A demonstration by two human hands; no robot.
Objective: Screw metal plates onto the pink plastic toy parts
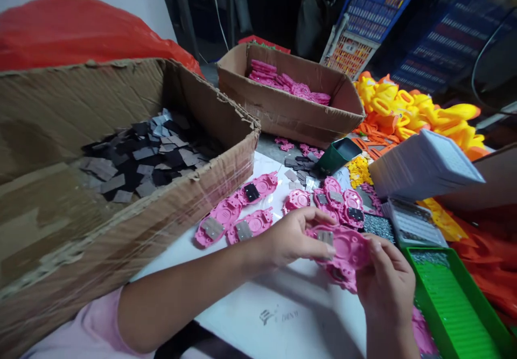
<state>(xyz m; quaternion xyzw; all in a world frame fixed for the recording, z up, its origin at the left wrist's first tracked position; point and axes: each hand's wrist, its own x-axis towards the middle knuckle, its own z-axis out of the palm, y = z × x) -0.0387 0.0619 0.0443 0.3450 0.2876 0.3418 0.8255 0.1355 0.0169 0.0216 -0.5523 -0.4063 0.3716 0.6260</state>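
Observation:
Between both hands is a pink plastic part with a small grey square plate on its left end. My left hand grips that end, thumb in front by the plate. The right end is pinched by my right hand, with the thumb on its edge. Another pink piece shows just beneath the held one; whether it is held too, I cannot tell. Several pink parts with grey or black plates lie behind my left arm and behind the held part, on the white work surface.
A large cardboard box at left holds grey and black squares. A farther box contains pink parts. At right are a green tray, a tray of small metal pieces, a green cup, a white box and yellow toys.

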